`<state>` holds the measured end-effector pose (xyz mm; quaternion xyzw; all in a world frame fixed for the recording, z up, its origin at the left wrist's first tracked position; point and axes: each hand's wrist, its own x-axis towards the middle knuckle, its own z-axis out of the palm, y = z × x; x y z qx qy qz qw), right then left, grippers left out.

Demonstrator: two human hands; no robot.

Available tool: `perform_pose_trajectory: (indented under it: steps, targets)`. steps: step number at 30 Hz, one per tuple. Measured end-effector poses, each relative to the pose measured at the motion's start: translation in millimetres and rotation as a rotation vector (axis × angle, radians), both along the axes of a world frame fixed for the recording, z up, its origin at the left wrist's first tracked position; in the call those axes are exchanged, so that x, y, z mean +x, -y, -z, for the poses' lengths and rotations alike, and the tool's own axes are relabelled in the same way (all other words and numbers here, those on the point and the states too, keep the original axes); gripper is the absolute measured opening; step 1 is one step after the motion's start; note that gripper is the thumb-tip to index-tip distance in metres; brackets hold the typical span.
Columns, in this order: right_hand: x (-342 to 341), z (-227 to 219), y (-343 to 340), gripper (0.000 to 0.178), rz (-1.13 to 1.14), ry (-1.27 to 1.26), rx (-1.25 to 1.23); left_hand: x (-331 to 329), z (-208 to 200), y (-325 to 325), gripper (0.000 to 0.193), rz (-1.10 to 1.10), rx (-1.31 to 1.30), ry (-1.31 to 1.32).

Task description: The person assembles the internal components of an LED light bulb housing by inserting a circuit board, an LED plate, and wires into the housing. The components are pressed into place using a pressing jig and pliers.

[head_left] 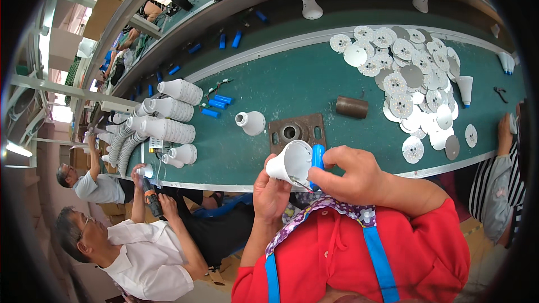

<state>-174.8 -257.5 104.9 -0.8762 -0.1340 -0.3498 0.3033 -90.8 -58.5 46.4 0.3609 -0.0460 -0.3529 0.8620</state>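
Note:
My left hand (269, 195) grips a white cone-shaped lamp housing (291, 163) by its side, its wide mouth tilted up toward my right hand. A blue cylindrical battery (318, 160) stands upright at the housing's rim, pinched between the thumb and fingers of my right hand (356, 174). Thin wires (300, 183) show at the housing's lower rim. Just beyond my hands lies a rusty metal fixture (313, 128) with a round raised socket. Another white housing (255, 123) stands to its left.
Round white circuit discs (401, 84) are heaped at the right. Nested white housings (174, 110) and loose blue batteries (223, 99) lie left. A brown metal cylinder (352, 107) rests mid-bench. At the left, a co-worker holds a power drill (151, 197); pliers (500, 94) lie far right.

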Motion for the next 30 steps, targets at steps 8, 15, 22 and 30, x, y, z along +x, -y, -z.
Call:
perform_pose_trajectory:
  steps: [8, 15, 22, 30]
  targets:
    - [3.2, -5.8, -4.6, 0.026, -0.07, 0.027, 0.0, -1.2, 12.3, -2.9, 0.028, 0.055, -0.08, 0.092]
    - [-1.6, -4.6, -9.6, 0.015, 0.054, -0.113, -0.107, -3.1, 11.9, -3.0, 0.027, 0.005, -0.025, 0.081]
    - [8.8, -6.6, -12.2, 0.025, 0.018, -0.027, -0.131, -1.9, 5.9, 5.6, 0.026, -0.065, -0.056, 0.022]
    - [15.9, -10.4, -14.5, 0.024, -0.023, 0.008, -0.119, 1.0, 9.2, 3.5, 0.022, -0.124, -0.003, -0.082]
